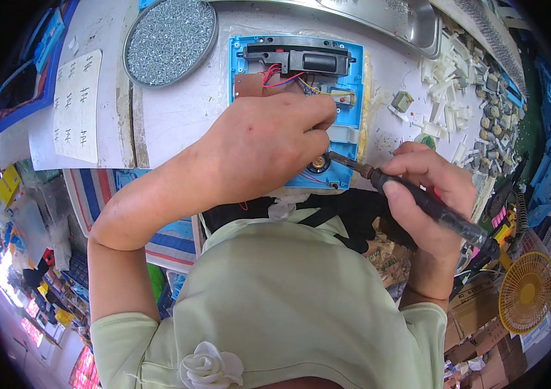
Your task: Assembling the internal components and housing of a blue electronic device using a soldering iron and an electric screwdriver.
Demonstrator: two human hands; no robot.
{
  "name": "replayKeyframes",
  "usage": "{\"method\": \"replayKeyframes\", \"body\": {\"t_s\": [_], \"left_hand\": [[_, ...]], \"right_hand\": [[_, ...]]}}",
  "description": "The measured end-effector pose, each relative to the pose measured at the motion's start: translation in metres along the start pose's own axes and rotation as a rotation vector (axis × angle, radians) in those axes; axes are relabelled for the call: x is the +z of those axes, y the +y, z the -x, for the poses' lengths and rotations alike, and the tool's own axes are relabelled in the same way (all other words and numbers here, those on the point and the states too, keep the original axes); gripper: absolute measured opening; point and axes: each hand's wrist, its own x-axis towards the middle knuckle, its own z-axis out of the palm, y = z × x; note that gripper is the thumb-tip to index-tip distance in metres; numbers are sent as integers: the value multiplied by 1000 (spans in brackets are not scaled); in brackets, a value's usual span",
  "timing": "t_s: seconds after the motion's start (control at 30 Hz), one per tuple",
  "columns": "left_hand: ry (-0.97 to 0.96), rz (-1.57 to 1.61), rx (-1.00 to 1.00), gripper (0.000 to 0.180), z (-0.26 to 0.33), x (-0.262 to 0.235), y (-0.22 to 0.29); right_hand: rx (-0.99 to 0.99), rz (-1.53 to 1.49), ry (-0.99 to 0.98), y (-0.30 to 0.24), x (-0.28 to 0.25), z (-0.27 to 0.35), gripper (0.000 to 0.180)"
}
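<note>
A blue plastic housing lies open on the table in front of me. Inside it are a black part with a raised block, red, blue and yellow wires, a brown board and a small round speaker. My left hand reaches across the housing, its fingers pinched together over the speaker; whatever lies between them is hidden. In my right hand is a soldering iron, held like a pen. Its tip points left, close to the speaker and my left fingertips; contact cannot be made out.
A round tray of small screws stands at the back left, near a paper sheet. A metal tray sits at the back. White plastic pieces and small motor-like parts cover the right side. A yellow fan stands lower right.
</note>
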Motion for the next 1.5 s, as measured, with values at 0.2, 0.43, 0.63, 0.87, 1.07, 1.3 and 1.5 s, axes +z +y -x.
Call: {"method": "replayKeyframes", "body": {"t_s": [0.2,0.43,0.63,0.87,1.07,1.3,1.5], "left_hand": [[-13,-27,-9,22,1,-2,3],[12,-21,5,21,2,-2,0],[-5,-46,-10,20,-4,-5,10],[11,-22,-13,23,-9,-2,13],[69,-80,34,26,10,1,0],[182,216,-117,42,35,-13,-4],[315,175,-66,43,33,0,-3]], "right_hand": [[245,-124,131,-23,8,8,17],[67,-165,661,12,-69,111,25],[34,169,1508,15,-148,202,6],[58,457,1604,25,-176,229,9],[338,627,1397,84,-188,191,14],[105,-804,1034,88,-121,190,44],[33,197,565,46,12,31,16]]}}
